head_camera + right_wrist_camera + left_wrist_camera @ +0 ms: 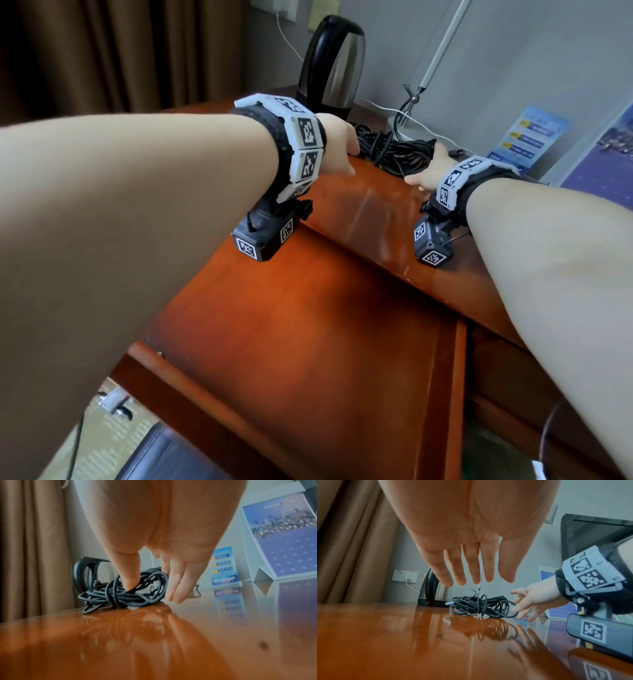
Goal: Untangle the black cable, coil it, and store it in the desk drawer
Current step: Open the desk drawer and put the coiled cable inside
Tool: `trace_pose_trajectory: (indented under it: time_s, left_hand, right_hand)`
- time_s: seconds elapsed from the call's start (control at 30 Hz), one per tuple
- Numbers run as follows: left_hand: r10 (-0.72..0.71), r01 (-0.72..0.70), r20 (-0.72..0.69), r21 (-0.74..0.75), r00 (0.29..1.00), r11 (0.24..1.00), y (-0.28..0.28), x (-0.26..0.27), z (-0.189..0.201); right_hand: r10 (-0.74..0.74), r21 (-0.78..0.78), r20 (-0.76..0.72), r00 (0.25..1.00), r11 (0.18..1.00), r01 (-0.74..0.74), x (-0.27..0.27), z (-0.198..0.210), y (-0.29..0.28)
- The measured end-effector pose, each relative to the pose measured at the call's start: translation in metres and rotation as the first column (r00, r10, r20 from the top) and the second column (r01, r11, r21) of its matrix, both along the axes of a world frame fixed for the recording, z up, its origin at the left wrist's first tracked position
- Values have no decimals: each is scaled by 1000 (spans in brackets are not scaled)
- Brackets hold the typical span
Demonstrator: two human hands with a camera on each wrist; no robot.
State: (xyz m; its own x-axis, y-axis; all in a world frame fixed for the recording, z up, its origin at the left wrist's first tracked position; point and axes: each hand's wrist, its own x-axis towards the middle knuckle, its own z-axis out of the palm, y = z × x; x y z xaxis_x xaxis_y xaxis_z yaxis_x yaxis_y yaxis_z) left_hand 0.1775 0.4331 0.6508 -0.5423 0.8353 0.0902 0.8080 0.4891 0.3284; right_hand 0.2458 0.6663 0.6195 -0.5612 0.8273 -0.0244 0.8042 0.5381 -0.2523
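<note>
Right wrist view: right hand [154, 563] spread, thumb tip pressing into the tangled black cable bundle [123, 592], fingers just beside it. Left hand [471, 550] hovers spread, apart from it. The bundle lies flat on the glossy reddish wooden tabletop [370, 205], stretched left to right, beside a steel-and-black kettle [330, 65].

The front part of the desk top [373, 212] lies bare between the two forearms, giving open passage from its front edge toward the black cable [394, 150] near the back edge. Behind the cable's left side a kettle [330, 65] stands, touching or just beside it. A thin lamp arm [442, 48] rises behind the tangle, its base near the back edge. Toward the back right corner a small blue card [527, 140] and a desk calendar [283, 534] stand. Below the front edge the desk drawer [308, 342] is pulled out, open from above.
</note>
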Motion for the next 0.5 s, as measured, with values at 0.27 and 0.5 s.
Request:
trace_pose_trajectory:
  time_s: [0.27, 0.5]
  left_hand:
    - [18, -18, -8, -4, 1000, 1000, 1, -6, -4]
    - [80, -85, -41, -148, 996, 985, -1, -9, -6]
  right_hand:
    - [139, 19, 45, 989, 990, -140, 0, 8, -10]
    - [277, -208, 164, 947, 948, -241, 8, 16, -40]
